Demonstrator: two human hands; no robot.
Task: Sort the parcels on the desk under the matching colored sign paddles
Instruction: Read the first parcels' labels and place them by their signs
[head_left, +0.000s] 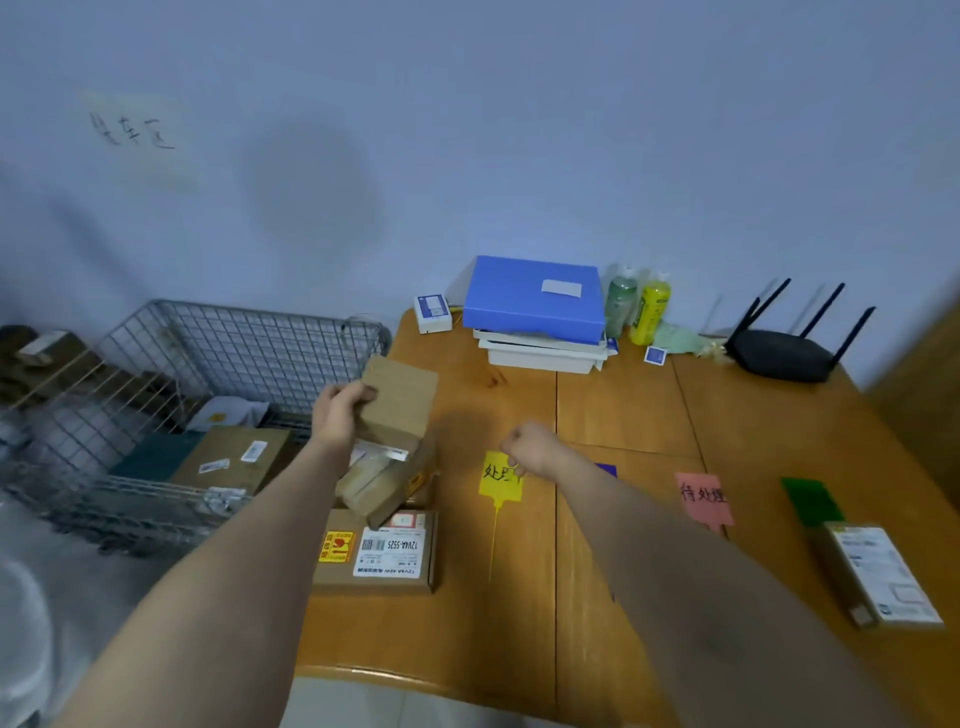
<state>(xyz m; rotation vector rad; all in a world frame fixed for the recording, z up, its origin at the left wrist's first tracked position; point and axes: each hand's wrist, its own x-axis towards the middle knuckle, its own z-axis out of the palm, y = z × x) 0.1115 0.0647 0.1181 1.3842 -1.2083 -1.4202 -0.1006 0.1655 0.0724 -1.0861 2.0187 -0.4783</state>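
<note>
left hand gripping a small brown parcel, held up over the desk's left edge, above the parcel pile | right hand curled into an empty fist over the yellow paddle | bare wood between paddles and far clutter | wire cart tight against the left edge

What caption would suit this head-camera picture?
Left hand lifts a cardboard parcel off the pile; right hand hovers closed above the yellow sign paddle.
</note>
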